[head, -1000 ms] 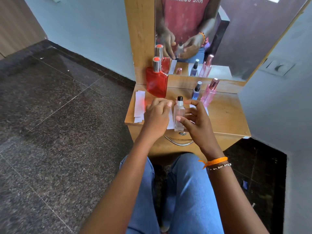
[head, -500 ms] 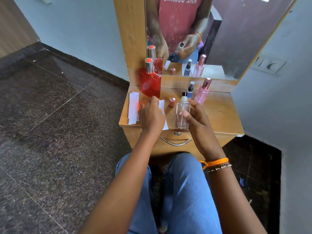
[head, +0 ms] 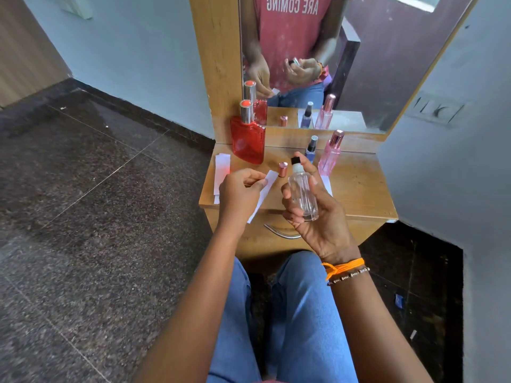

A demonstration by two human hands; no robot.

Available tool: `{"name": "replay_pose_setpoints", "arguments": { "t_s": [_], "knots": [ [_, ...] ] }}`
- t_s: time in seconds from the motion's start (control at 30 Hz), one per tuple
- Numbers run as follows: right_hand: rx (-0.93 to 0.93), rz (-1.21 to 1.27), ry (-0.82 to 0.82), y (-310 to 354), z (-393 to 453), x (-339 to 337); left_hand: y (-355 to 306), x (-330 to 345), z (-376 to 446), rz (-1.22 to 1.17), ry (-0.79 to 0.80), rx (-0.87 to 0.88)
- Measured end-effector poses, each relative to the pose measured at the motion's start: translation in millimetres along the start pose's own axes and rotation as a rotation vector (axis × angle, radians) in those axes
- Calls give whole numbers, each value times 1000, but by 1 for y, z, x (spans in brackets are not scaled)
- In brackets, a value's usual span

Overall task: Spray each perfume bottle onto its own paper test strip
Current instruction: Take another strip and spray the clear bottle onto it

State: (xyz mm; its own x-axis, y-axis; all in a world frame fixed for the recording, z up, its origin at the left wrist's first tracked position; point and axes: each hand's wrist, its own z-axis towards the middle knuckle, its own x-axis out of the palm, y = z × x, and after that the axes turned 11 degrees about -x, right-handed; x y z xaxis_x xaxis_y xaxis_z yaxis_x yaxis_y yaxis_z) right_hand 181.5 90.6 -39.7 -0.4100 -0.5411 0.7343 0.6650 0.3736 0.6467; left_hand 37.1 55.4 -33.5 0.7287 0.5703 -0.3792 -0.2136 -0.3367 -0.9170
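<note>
My right hand (head: 318,217) holds a clear glass perfume bottle (head: 302,193) lifted off the table, tilted, its black nozzle pointing up and to the left, with a finger resting on top. Between thumb and fingers of my left hand (head: 239,194) is pinched a white paper test strip (head: 264,193), held just left of the bottle. On the wooden table (head: 356,189) stand a red perfume bottle (head: 247,142), a small blue bottle (head: 311,149) and a pink bottle (head: 330,154). A pink cap (head: 282,169) stands loose by the strip.
More white paper strips (head: 221,172) lie at the table's left edge, and another strip (head: 327,185) lies under my right hand's side. A mirror (head: 359,64) backs the table. A metal drawer handle (head: 279,233) sits below the front edge. Walls close in on the right.
My right hand has lifted the clear bottle off the table and tilted it. My left hand has picked a paper strip up from the table.
</note>
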Motion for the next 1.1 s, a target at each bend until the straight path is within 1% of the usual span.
{"name": "replay_pose_setpoints", "arguments": {
  "t_s": [0.1,0.27,0.4,0.43,0.47,0.5,0.57,0.6,0.63,0.7,0.77,0.83,1.1],
  "knots": [
    [5,69,45,-1,-3,1,-4,-2,-5,-92,34,-41],
    [40,309,98,-7,-4,-2,-8,-4,-12,-231,117,-127],
    [81,336,43,-6,-8,-5,-9,-3,-14,-263,124,-173],
    [70,268,12,-5,-9,-4,-8,-3,-14,-267,121,-179],
    [35,133,-19,-3,-10,-2,-8,-4,-15,-269,120,-183],
    [-17,-80,-49,-1,-10,0,-8,-4,-15,-271,120,-187],
    [-145,-643,-82,2,-8,4,-8,-4,-17,-273,123,-193],
    [-205,-900,-71,3,-7,5,-9,-4,-18,-271,125,-192],
    [-256,-1099,-44,2,-6,6,-9,-3,-19,-267,129,-189],
    [-314,-1349,0,1,-5,8,-10,-2,-21,-257,138,-184],
    [-315,-1528,14,0,-5,8,-11,-1,-24,-258,148,-190],
    [-293,-1633,13,-1,-5,8,-12,-1,-25,-265,161,-200],
    [-279,-1715,4,-2,-5,3,-12,3,-26,-301,191,-239]
  ]
}}
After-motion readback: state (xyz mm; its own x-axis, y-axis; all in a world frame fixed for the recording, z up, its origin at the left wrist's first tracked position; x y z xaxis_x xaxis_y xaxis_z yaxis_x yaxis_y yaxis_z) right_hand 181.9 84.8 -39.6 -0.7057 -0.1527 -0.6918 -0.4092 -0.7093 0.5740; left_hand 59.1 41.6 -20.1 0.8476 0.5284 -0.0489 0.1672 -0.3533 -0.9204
